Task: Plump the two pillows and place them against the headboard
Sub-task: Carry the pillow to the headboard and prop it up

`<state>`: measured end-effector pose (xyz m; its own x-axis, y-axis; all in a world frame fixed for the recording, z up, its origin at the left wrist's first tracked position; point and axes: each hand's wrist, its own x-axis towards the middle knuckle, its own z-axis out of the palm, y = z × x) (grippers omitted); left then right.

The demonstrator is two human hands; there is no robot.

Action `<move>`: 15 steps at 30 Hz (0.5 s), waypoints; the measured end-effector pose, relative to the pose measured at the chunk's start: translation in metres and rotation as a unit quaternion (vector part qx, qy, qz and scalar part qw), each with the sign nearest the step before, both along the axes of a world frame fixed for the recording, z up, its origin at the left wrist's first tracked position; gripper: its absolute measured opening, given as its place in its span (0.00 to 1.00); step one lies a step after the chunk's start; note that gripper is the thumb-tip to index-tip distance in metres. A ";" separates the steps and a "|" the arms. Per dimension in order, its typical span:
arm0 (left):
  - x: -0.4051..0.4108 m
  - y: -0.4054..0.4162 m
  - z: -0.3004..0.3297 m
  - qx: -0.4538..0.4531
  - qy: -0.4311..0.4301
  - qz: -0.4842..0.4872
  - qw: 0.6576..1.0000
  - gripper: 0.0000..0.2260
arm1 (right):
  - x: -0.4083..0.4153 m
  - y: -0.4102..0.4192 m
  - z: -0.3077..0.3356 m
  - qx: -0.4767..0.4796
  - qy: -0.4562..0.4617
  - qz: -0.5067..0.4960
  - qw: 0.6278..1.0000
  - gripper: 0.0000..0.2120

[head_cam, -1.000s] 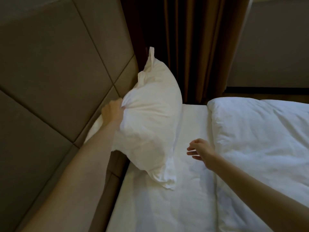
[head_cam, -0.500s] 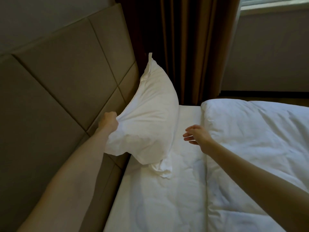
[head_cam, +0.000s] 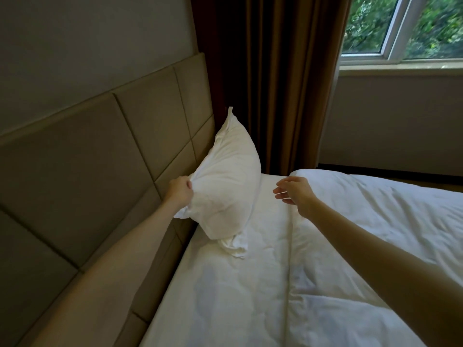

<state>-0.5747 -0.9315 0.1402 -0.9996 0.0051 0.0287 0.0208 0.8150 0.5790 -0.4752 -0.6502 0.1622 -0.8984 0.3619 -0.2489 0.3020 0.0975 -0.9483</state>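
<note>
A white pillow point(head_cam: 225, 181) stands on end at the far corner of the bed, leaning against the padded beige headboard point(head_cam: 100, 151). Its lower corner rests crumpled on the white sheet point(head_cam: 238, 296). My left hand point(head_cam: 179, 190) is closed on the pillow's left edge, next to the headboard. Over the sheet, to the right of the pillow and apart from it, my right hand point(head_cam: 295, 192) hovers with fingers spread and nothing in it. Only one pillow is in view.
A white duvet point(head_cam: 375, 221) covers the right side of the bed, its folded edge beside my right hand. Brown curtains point(head_cam: 270, 83) hang behind the pillow. A window point(head_cam: 406, 26) and a wall lie at the back right.
The pillow has settled lower and closer to the headboard, its bottom corner now on the sheet. My right hand has risen slightly. The view has tilted up, showing the window.
</note>
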 end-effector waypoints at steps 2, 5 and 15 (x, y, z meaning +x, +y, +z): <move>0.019 0.010 0.012 0.026 0.012 -0.023 0.999 0.11 | 0.014 -0.005 0.008 0.002 0.008 0.001 1.000 0.08; 0.054 0.018 0.027 0.061 0.029 -0.048 0.997 0.12 | 0.040 -0.013 0.020 -0.010 0.022 0.006 1.000 0.06; 0.157 0.031 0.048 0.232 0.047 -0.067 0.969 0.16 | 0.119 -0.031 0.046 -0.025 0.095 0.023 0.995 0.08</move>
<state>-0.4178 -0.9004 0.1886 -0.9838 0.0988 0.1495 0.1783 0.4536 0.8732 -0.3566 -0.6811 0.2085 -0.9460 0.3114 -0.0901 0.1138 0.0588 -0.9918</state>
